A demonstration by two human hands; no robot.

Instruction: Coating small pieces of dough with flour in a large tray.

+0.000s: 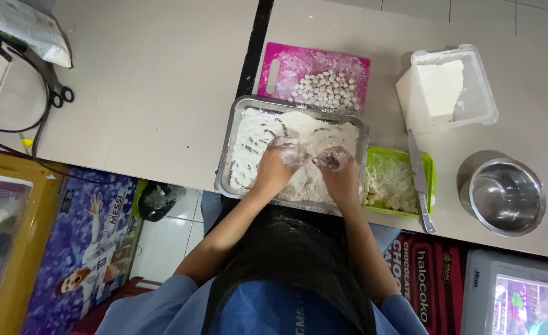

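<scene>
Your left hand (pixel 281 156) and right hand (pixel 337 162) rest side by side in the white flour heaped in the rectangular metal baking tray (pixel 227 149), both dusted white. The left hand's fingers curl loosely down into the flour; the right hand's fingers look bunched, though whether they grip anything cannot be told. The flour lies directly under and ahead of both hands, the tray's long axis running left to right across your body. Beyond the tray sits a pink plastic cutting board (pixel 274 57) carrying small pale dough balls (pixel 325 90). To your right lies a green plastic tray (pixel 431 166) of pale pieces, a knife (pixel 420 180) across it, and a steel bowl (pixel 504 195).
</scene>
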